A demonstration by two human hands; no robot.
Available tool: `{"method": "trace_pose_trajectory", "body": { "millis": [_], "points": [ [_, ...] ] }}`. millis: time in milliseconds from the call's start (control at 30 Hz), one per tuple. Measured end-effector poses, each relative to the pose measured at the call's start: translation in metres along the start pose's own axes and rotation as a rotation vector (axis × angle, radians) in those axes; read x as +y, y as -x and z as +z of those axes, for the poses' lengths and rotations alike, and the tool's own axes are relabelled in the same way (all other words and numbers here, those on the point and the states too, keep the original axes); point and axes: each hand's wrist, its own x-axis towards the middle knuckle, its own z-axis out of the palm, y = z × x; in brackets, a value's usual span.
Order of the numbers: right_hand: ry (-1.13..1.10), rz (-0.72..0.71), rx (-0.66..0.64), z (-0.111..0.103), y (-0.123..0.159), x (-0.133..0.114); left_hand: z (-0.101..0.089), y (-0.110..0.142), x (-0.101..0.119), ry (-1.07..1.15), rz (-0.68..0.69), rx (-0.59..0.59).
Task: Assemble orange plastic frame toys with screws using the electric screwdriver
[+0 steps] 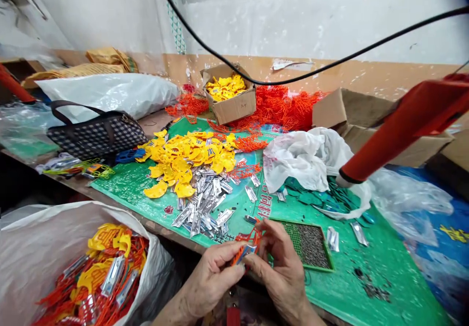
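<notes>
Green-covered bench [351,292], cluttered. Open white bag [32,248] at lower left, holding yellow pieces, orange-red strands and silver metal pieces. Thick orange-red arm [395,133] slants in from the right over the bench. Black-and-white checked handbag [97,138] at the bench's left side. Crumpled white plastic bag [300,157] right of centre, dark green pieces [311,196] by it. Heap of yellow pieces [183,155] mid-bench, silver metal pieces [205,204] spilling out just in front. Small cardboard box [234,110] of yellow pieces behind, tilted, beside an orange-red tangle [289,108]. Right hand [282,270] and left hand [216,274] at the bench's near edge. Green tray [331,262] just beyond the right hand, many small dark bits in it. Smallest: silver-and-orange piece [245,252] between the hands. Left grip: thumb and fingers together, clamped on its left end. Right grip: curled, thumb at the other end, index at the orange-red strands; can't tell if it's closed on anything.
</notes>
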Motion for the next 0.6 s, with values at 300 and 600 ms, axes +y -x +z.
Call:
{"method": "trace_pose_trajectory", "body": {
  "millis": [300,600],
  "points": [
    [-0.156,0.515,0.234,0.018,0.0,-0.001,-0.022,-0.014,-0.01,-0.204,0.075,-0.058],
    [-0.216,0.437,0.435,0.029,0.042,0.0,-0.023,-0.013,-0.012,-0.136,0.055,-0.279]
  ]
}}
